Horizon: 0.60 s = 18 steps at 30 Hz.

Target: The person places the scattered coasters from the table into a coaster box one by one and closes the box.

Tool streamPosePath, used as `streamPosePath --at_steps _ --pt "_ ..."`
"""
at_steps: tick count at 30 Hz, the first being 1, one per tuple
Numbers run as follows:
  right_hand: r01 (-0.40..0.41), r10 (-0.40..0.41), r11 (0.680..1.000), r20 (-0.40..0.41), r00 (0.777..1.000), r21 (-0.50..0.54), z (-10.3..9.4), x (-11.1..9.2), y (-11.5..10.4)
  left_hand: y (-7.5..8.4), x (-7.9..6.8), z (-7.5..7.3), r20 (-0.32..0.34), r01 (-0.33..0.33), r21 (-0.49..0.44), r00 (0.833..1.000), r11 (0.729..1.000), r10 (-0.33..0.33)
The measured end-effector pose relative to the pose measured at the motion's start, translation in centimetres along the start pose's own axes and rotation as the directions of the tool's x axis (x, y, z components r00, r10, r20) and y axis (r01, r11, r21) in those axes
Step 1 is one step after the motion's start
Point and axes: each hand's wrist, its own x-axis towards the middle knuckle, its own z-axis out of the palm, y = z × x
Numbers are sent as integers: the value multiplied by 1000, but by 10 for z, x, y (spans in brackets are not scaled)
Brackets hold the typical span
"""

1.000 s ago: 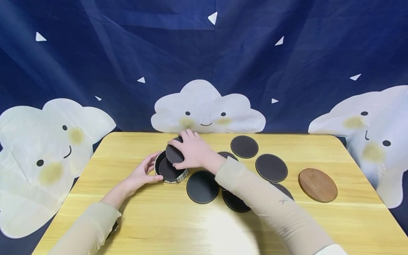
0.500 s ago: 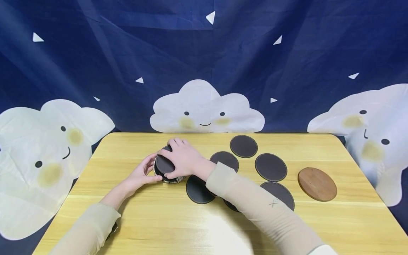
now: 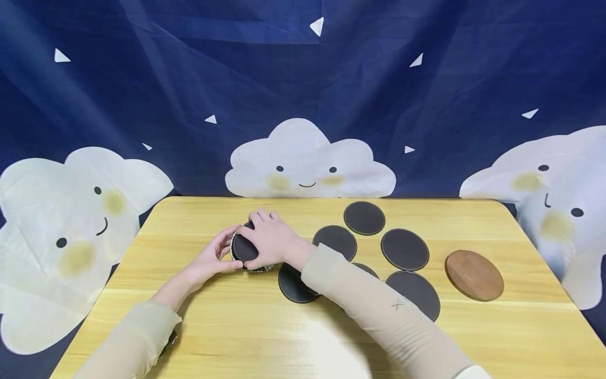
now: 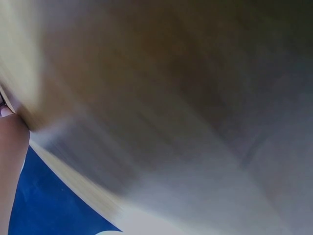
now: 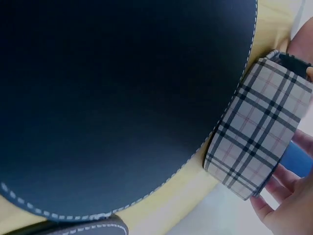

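My left hand grips the near-left side of a round plaid coaster holder, thumb in front and fingers behind. From above, my right hand holds a dark round coaster by its edge, level over the holder's mouth. The coaster hides the holder's inside, and my right hand covers its right side. Below the right wrist lies another black coaster with pale edge stitching, close beside the plaid wall. In the left wrist view the table fills most of the picture, blurred.
Several dark coasters lie flat right of the holder, among them one at the back, one mid-table and one farther right. My right sleeve overlaps some. A brown wooden disc lies at the right. A cloud-patterned curtain hangs behind.
My right hand has carried the coaster left and down, from above the holder's far right side to its mouth. My left hand has kept its grip on the holder.
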Motion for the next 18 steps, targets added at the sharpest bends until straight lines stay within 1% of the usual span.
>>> streamPosePath --at_steps 9,18 --pt "0 -1 1000 -38 999 -16 8 -3 -2 -1 1 1 12 -1 -3 1000 1000 1" --pt "-1 -1 999 -43 999 -47 16 -5 -4 0 0 1 4 6 9 1000 1000 -6"
